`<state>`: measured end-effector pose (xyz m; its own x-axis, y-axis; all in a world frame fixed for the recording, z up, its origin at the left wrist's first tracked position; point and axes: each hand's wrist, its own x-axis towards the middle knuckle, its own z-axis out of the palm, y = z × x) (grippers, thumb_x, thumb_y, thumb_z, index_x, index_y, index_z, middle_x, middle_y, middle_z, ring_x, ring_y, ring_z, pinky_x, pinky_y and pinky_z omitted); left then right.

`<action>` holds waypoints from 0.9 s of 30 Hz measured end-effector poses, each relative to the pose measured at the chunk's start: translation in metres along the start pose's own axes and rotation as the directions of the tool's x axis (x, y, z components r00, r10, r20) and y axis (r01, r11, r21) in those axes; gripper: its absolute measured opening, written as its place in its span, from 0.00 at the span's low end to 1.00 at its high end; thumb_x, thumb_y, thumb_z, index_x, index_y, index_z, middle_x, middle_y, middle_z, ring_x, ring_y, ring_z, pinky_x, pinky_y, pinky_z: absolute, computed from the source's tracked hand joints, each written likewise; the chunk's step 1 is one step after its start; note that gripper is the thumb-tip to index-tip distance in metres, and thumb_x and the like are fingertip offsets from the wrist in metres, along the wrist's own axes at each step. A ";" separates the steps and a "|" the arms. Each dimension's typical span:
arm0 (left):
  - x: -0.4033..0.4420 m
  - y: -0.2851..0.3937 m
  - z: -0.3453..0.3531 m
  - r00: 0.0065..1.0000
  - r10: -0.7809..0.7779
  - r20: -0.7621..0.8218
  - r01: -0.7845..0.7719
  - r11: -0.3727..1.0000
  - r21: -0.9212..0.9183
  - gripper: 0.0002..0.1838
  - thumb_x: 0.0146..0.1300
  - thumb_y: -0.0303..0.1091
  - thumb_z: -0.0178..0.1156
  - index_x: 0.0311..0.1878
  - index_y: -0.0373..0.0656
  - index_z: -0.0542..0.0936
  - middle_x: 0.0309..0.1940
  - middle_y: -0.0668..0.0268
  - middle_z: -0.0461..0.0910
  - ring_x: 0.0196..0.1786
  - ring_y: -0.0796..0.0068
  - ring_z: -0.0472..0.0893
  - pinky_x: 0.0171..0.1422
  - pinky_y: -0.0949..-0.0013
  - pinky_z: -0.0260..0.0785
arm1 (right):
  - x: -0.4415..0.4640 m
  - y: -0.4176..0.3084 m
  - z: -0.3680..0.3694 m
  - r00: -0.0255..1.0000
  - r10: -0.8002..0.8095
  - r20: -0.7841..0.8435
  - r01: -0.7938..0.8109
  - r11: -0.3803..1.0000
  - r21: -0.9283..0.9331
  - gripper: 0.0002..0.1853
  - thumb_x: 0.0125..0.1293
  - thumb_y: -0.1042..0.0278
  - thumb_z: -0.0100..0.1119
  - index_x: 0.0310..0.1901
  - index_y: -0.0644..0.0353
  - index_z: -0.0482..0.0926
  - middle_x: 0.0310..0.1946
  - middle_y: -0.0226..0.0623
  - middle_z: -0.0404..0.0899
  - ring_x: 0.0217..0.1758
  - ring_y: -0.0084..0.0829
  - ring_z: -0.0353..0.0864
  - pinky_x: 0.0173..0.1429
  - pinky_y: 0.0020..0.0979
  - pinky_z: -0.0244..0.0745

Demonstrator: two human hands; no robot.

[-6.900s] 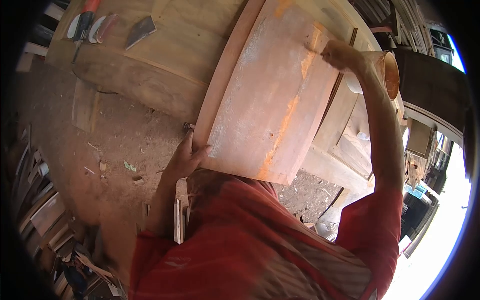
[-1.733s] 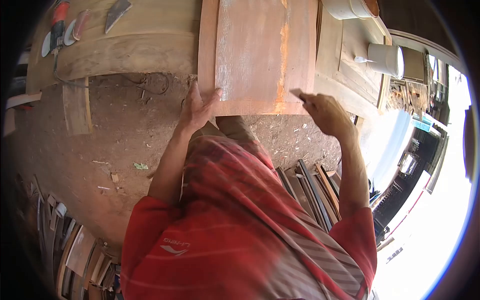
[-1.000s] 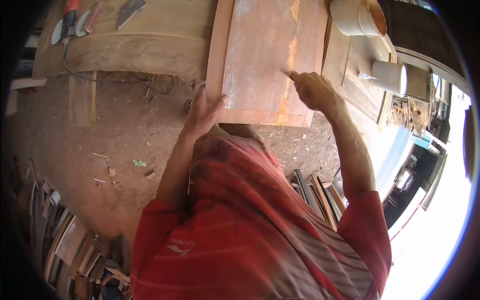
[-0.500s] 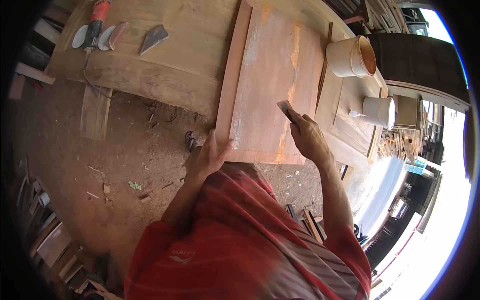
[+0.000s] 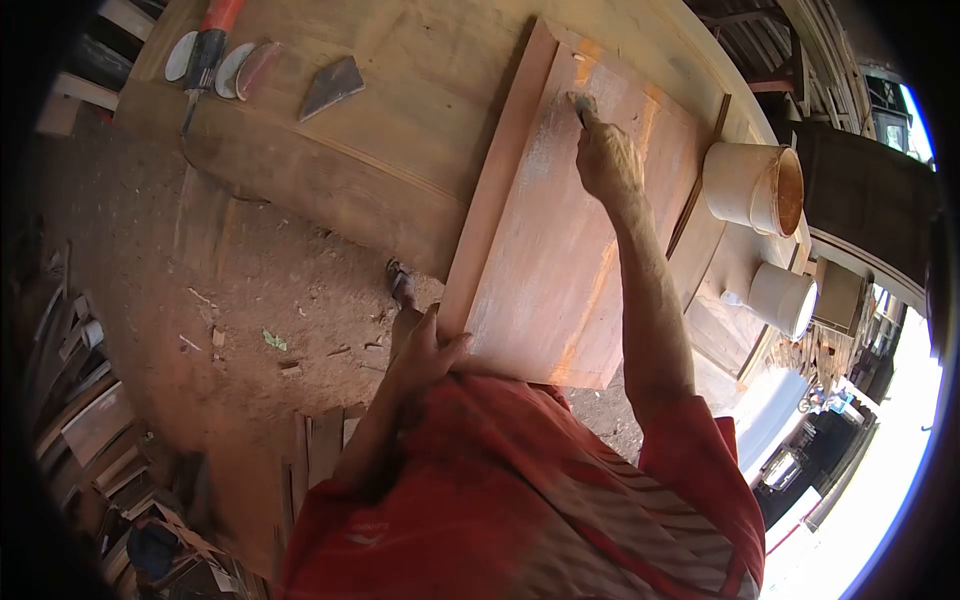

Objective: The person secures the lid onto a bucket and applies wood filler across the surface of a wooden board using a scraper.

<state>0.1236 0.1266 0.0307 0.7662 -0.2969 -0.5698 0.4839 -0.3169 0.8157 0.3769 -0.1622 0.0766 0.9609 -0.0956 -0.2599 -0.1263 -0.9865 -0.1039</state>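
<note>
A reddish wooden panel (image 5: 555, 240) lies tilted across the workbench, its near end against my red shirt. Orange filler streaks (image 5: 597, 285) and whitish smears mark its face, and a raised strip (image 5: 500, 185) runs along its left side. My right hand (image 5: 610, 160) is closed round a putty knife (image 5: 582, 106), whose blade is at the panel's far end, close to the surface; whether it touches I cannot tell. At the near left corner, my left hand (image 5: 430, 350) grips the panel's edge, thumb on top and fingers partly hidden.
A red and black power tool (image 5: 208, 55), sanding discs (image 5: 250, 70) and a grey angular piece (image 5: 333, 88) lie on the bench (image 5: 410, 130). Two white buckets, one large (image 5: 740, 185) and one smaller (image 5: 783, 300), stand right of the panel. Wood scraps (image 5: 95, 420) litter the ground at left.
My right hand has carried the putty knife from the panel's middle right to its far end. My left hand keeps its hold at the near corner. The view has shifted, with the bench appearing lower.
</note>
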 end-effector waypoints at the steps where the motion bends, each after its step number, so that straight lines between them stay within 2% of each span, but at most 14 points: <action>1: 0.003 0.004 0.000 1.000 -0.003 0.010 0.003 1.000 -0.008 0.35 0.69 0.39 0.70 0.70 0.28 0.67 0.53 0.44 0.84 0.53 0.55 0.86 0.58 0.57 0.79 | 0.007 0.001 -0.001 1.000 -0.010 0.003 0.010 1.000 -0.006 0.23 0.77 0.69 0.49 0.71 0.50 0.73 0.47 0.55 0.86 0.49 0.56 0.88 0.54 0.54 0.82; 5: 0.000 -0.002 0.002 1.000 0.009 0.014 -0.008 0.999 -0.044 0.34 0.69 0.38 0.68 0.70 0.30 0.68 0.56 0.44 0.82 0.58 0.57 0.84 0.62 0.57 0.77 | 0.019 -0.002 -0.007 0.999 0.047 0.018 -0.048 0.998 0.050 0.25 0.76 0.70 0.49 0.73 0.45 0.72 0.47 0.54 0.86 0.53 0.55 0.87 0.56 0.54 0.81; 6: 0.003 -0.003 0.001 1.000 -0.005 0.029 0.009 0.994 -0.111 0.33 0.69 0.39 0.68 0.70 0.30 0.68 0.57 0.45 0.82 0.60 0.57 0.83 0.63 0.57 0.76 | 0.016 -0.005 -0.009 0.998 0.056 0.027 -0.057 0.996 0.063 0.25 0.76 0.70 0.50 0.73 0.46 0.72 0.48 0.55 0.86 0.53 0.55 0.87 0.57 0.54 0.81; 9: 0.002 0.002 -0.002 1.000 0.001 0.024 0.000 0.999 -0.040 0.34 0.69 0.39 0.68 0.71 0.30 0.68 0.57 0.46 0.82 0.60 0.56 0.84 0.64 0.57 0.76 | -0.005 -0.008 0.005 1.000 0.020 -0.017 -0.020 1.000 -0.006 0.26 0.74 0.72 0.50 0.73 0.55 0.70 0.48 0.56 0.86 0.54 0.56 0.87 0.58 0.54 0.82; 11: 0.004 0.003 -0.002 1.000 0.031 0.003 -0.031 0.999 -0.007 0.34 0.69 0.39 0.68 0.71 0.30 0.68 0.57 0.46 0.82 0.59 0.55 0.84 0.64 0.56 0.76 | 0.004 -0.013 0.003 0.998 0.066 0.008 -0.066 0.998 -0.019 0.26 0.74 0.73 0.49 0.73 0.52 0.71 0.48 0.57 0.86 0.55 0.56 0.86 0.58 0.53 0.82; 13: -0.002 0.003 -0.001 0.999 0.054 0.005 -0.054 0.999 0.007 0.35 0.69 0.39 0.69 0.71 0.30 0.68 0.57 0.46 0.82 0.59 0.55 0.84 0.64 0.56 0.76 | 0.047 0.000 -0.007 0.997 0.018 -0.075 -0.014 0.998 0.054 0.24 0.78 0.65 0.45 0.73 0.51 0.74 0.46 0.59 0.87 0.52 0.54 0.88 0.55 0.55 0.82; 14: -0.001 0.011 -0.003 0.999 -0.028 0.045 0.033 0.994 -0.106 0.35 0.68 0.40 0.69 0.71 0.30 0.67 0.57 0.45 0.82 0.58 0.55 0.84 0.64 0.57 0.76 | 0.065 -0.004 -0.028 0.997 0.076 -0.008 -0.075 0.995 0.071 0.24 0.74 0.71 0.48 0.69 0.47 0.77 0.52 0.52 0.87 0.57 0.52 0.86 0.59 0.50 0.82; 15: 0.001 0.015 -0.005 0.990 -0.105 0.090 0.122 0.970 -0.212 0.36 0.68 0.40 0.69 0.72 0.30 0.67 0.57 0.45 0.82 0.58 0.56 0.84 0.64 0.57 0.76 | 0.079 0.006 -0.030 0.993 0.054 -0.107 -0.046 0.996 0.070 0.23 0.75 0.67 0.48 0.69 0.46 0.79 0.52 0.50 0.87 0.58 0.50 0.86 0.60 0.50 0.81; 18: 0.002 -0.001 -0.001 1.000 -0.016 0.020 0.016 1.000 -0.021 0.36 0.68 0.40 0.70 0.72 0.31 0.66 0.55 0.45 0.82 0.57 0.59 0.85 0.61 0.59 0.77 | 0.074 0.020 -0.034 0.992 0.065 -0.104 -0.057 0.996 0.076 0.24 0.75 0.66 0.49 0.69 0.45 0.78 0.53 0.51 0.87 0.58 0.52 0.86 0.61 0.51 0.80; 21: 0.001 0.009 -0.002 0.997 -0.072 0.020 0.073 0.996 -0.060 0.36 0.68 0.39 0.70 0.72 0.31 0.67 0.54 0.45 0.83 0.56 0.61 0.85 0.59 0.60 0.78 | 0.028 0.030 -0.023 0.986 0.014 -0.166 0.013 0.987 0.163 0.25 0.73 0.59 0.51 0.70 0.51 0.78 0.48 0.57 0.86 0.52 0.54 0.88 0.59 0.51 0.80; 22: 0.002 0.012 -0.003 0.996 -0.089 0.021 0.090 0.993 -0.071 0.37 0.68 0.39 0.70 0.72 0.31 0.67 0.53 0.45 0.83 0.56 0.62 0.85 0.58 0.60 0.79 | 0.022 0.034 -0.022 0.995 0.057 -0.087 -0.041 0.983 0.179 0.26 0.73 0.59 0.51 0.71 0.51 0.78 0.49 0.57 0.86 0.53 0.54 0.88 0.59 0.51 0.80; 23: 0.003 0.014 -0.005 0.987 -0.148 0.056 0.153 0.984 -0.090 0.41 0.67 0.37 0.70 0.76 0.29 0.61 0.59 0.46 0.81 0.59 0.60 0.84 0.63 0.60 0.77 | 0.018 0.039 -0.020 0.995 0.099 -0.007 -0.096 0.977 0.192 0.26 0.73 0.59 0.52 0.71 0.51 0.78 0.49 0.57 0.86 0.53 0.54 0.87 0.59 0.50 0.80; 25: 0.008 0.015 -0.005 0.975 -0.198 0.099 0.208 0.973 -0.101 0.46 0.67 0.36 0.69 0.80 0.27 0.56 0.64 0.47 0.79 0.62 0.58 0.82 0.68 0.59 0.75 | 0.012 0.054 -0.007 0.996 0.070 -0.058 -0.055 0.970 0.236 0.26 0.74 0.60 0.51 0.71 0.51 0.77 0.49 0.58 0.86 0.52 0.53 0.87 0.59 0.49 0.80; 27: 0.011 0.013 -0.001 0.970 -0.231 0.069 0.239 0.958 -0.156 0.43 0.66 0.37 0.70 0.77 0.28 0.60 0.61 0.49 0.80 0.61 0.60 0.83 0.67 0.60 0.75 | 0.007 0.072 0.002 0.991 0.095 -0.093 -0.075 0.978 0.194 0.25 0.76 0.63 0.51 0.73 0.43 0.75 0.52 0.56 0.85 0.57 0.55 0.85 0.60 0.52 0.79</action>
<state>0.1387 0.1198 0.0352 0.6027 -0.2767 -0.7485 0.7131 -0.2344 0.6608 0.3743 -0.2336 0.0657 0.9633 -0.2005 -0.1784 -0.2437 -0.9320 -0.2682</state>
